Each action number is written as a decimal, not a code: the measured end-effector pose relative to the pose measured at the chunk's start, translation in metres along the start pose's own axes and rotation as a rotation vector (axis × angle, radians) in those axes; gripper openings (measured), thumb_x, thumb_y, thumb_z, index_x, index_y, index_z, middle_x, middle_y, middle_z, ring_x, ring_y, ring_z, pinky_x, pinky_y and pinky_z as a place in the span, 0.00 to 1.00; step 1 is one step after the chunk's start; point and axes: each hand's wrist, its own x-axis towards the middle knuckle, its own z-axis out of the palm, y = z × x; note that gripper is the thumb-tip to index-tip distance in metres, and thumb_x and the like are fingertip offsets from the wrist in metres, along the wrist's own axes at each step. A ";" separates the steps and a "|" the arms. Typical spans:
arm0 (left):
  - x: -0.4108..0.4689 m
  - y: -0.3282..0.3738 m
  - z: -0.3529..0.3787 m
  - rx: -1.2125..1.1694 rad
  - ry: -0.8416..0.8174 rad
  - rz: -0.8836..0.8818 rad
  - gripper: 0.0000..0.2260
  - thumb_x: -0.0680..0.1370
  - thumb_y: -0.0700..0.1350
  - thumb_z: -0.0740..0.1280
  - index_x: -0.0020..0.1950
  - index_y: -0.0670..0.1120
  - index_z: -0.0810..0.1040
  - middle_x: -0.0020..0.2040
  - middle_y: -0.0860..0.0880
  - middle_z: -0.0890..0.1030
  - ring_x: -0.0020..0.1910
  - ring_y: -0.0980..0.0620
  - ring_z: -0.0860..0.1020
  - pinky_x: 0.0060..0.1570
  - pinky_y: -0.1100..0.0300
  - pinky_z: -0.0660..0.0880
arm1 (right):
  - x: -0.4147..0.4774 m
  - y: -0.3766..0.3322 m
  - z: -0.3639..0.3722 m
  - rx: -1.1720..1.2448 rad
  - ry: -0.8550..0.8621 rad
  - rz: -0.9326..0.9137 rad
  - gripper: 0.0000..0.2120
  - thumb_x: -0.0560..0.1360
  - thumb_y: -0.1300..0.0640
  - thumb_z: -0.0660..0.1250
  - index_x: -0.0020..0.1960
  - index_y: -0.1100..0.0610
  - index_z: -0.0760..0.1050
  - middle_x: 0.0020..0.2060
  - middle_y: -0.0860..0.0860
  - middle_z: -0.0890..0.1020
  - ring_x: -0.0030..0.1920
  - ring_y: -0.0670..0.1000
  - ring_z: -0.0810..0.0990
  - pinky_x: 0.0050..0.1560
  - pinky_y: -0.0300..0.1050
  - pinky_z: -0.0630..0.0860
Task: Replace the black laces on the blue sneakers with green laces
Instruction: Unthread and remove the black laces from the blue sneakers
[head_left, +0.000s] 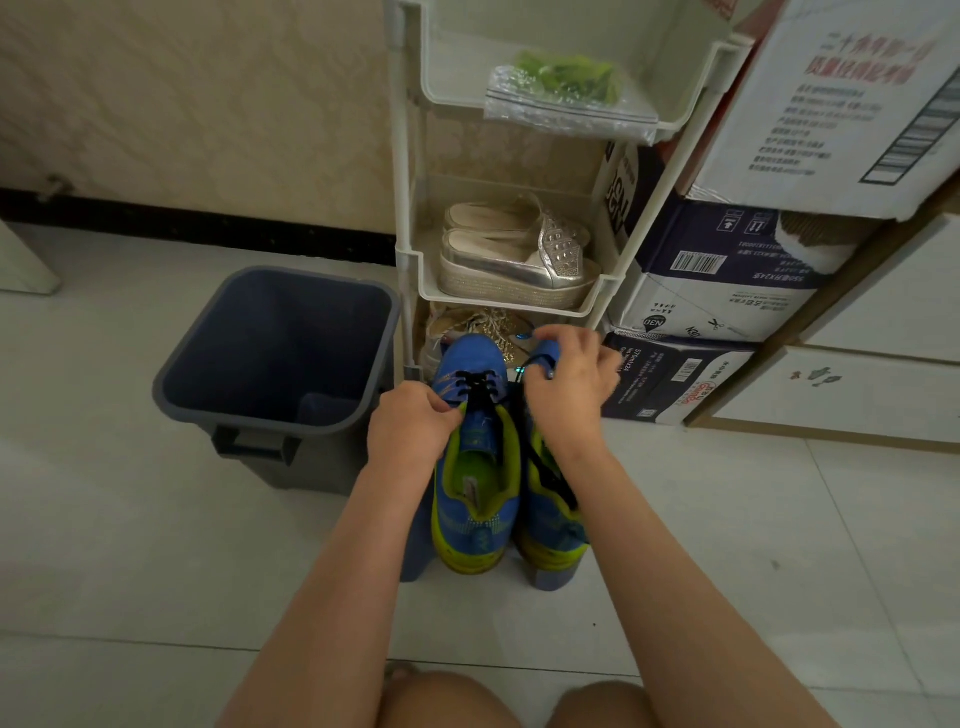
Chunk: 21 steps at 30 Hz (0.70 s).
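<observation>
On a low blue stool (415, 551), mostly hidden: 2 blue sneakers with yellow-green lining, side by side, toes toward the rack, heels toward the person.

Left sneaker (475, 483) with its black lace (475, 387) crossed through the front eyelets only, the collar gaping wide. Left hand (410, 428) at the near end of that lacing, thumb and fingers closed in a narrow pinch on the black lace just above the tongue.

Right sneaker (548, 519) partly covered by the right forearm. Right hand (569, 387) over its forefoot, fingers curled round the front of the shoe. Loose black lace (553, 480) trailing down along the opening toward the heel, with a short loop showing beside the thumb; not clear whether pinched as well.

Green laces (569, 78) in a clear zip bag (566, 111) on the top tray of the white plastic rack (408, 249), well apart from both hands and directly beyond the sneakers.

On the middle tray, a pair of silver platform slippers (519, 254), stacked close together. On the lowest tray, gold glittery shoes (480, 322), just behind the sneaker toes.

To the left of the rack, touching or nearly touching it, a grey-blue bin (270, 415), open at the top. To the right, stacked cardboard boxes (727, 270) with printed labels and barcodes.

Pale tiled floor (156, 571) all round, dark skirting along the patterned wall. At the bottom edge, 2 bare knees.
</observation>
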 end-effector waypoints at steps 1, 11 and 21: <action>0.000 0.000 0.000 0.006 0.002 0.003 0.10 0.73 0.46 0.72 0.33 0.46 0.79 0.38 0.41 0.83 0.41 0.41 0.82 0.44 0.46 0.80 | -0.002 -0.003 0.003 -0.032 -0.093 -0.086 0.13 0.73 0.60 0.64 0.56 0.51 0.77 0.60 0.50 0.70 0.62 0.55 0.61 0.58 0.44 0.55; -0.001 0.000 -0.001 0.007 -0.001 0.003 0.10 0.73 0.46 0.72 0.32 0.47 0.78 0.38 0.40 0.82 0.41 0.42 0.82 0.43 0.45 0.80 | -0.011 -0.004 0.018 -0.149 -0.194 -0.167 0.06 0.74 0.51 0.68 0.45 0.52 0.79 0.53 0.48 0.76 0.58 0.55 0.64 0.54 0.45 0.54; 0.000 0.000 -0.001 0.060 0.002 -0.013 0.11 0.74 0.47 0.71 0.32 0.47 0.77 0.39 0.40 0.82 0.39 0.40 0.82 0.44 0.45 0.80 | 0.007 -0.002 -0.016 0.403 0.453 0.319 0.06 0.77 0.55 0.65 0.46 0.58 0.74 0.43 0.51 0.75 0.48 0.52 0.70 0.54 0.44 0.67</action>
